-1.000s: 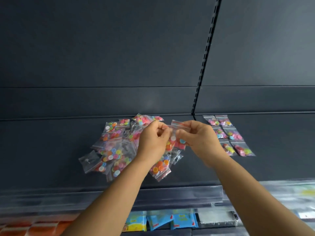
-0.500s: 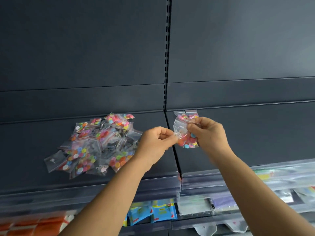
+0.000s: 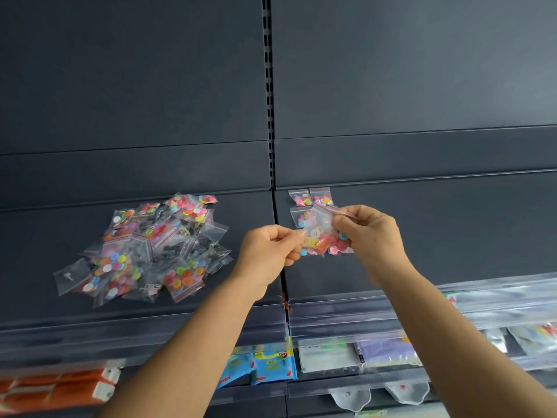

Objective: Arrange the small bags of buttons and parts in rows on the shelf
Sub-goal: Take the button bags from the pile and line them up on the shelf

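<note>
A loose pile of small clear bags of coloured buttons and parts lies on the left panel of the dark shelf. On the right panel, a few bags lie in neat rows near the back; others are hidden behind my hands. I hold one bag of buttons up over those rows. My right hand pinches its sealed top edge. My left hand pinches its lower left side.
A slotted upright splits the back wall between the two panels. Clear plastic strips run along the shelf's front edge. Below hang blue packets, clear packets and orange items.
The view swung so the pile now sits further left. Both hands carried the bag rightward from above the pile to above the rows; the left hand, briefly off it, pinches it again.
</note>
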